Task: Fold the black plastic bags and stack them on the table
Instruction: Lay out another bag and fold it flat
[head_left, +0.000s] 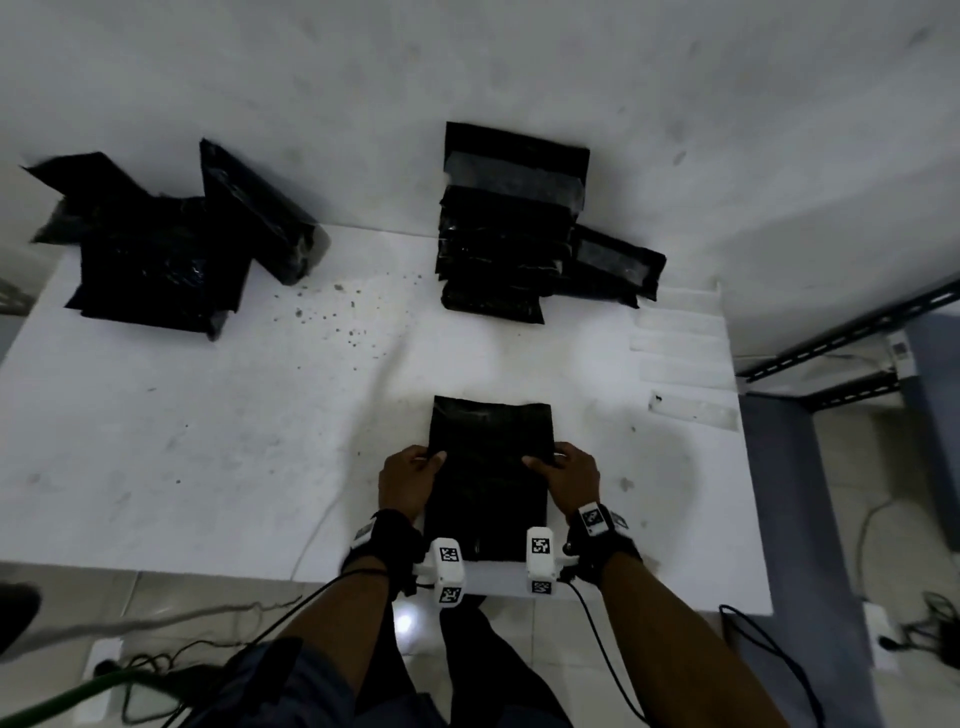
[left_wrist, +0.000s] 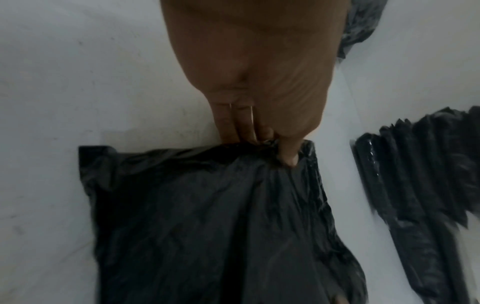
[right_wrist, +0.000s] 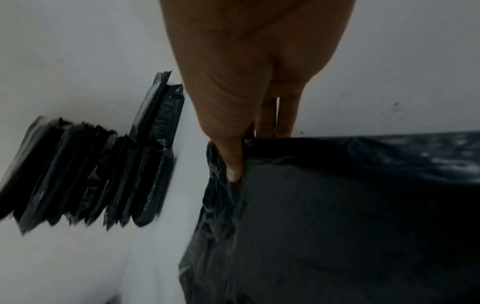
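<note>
My left hand pinches the left edge of the black plastic bag, thumb on top, fingers together beneath. My right hand pinches the right edge the same way. The bag lies flat on the white table at the near edge. Beyond the bag, by the wall, sits the stack of folded bags. Far left of the bag lies a loose pile of bags.

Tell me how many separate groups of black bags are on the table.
3: a loose pile far left, a folded stack far centre, one bag in both hands. Bags per group cannot be counted.
</note>
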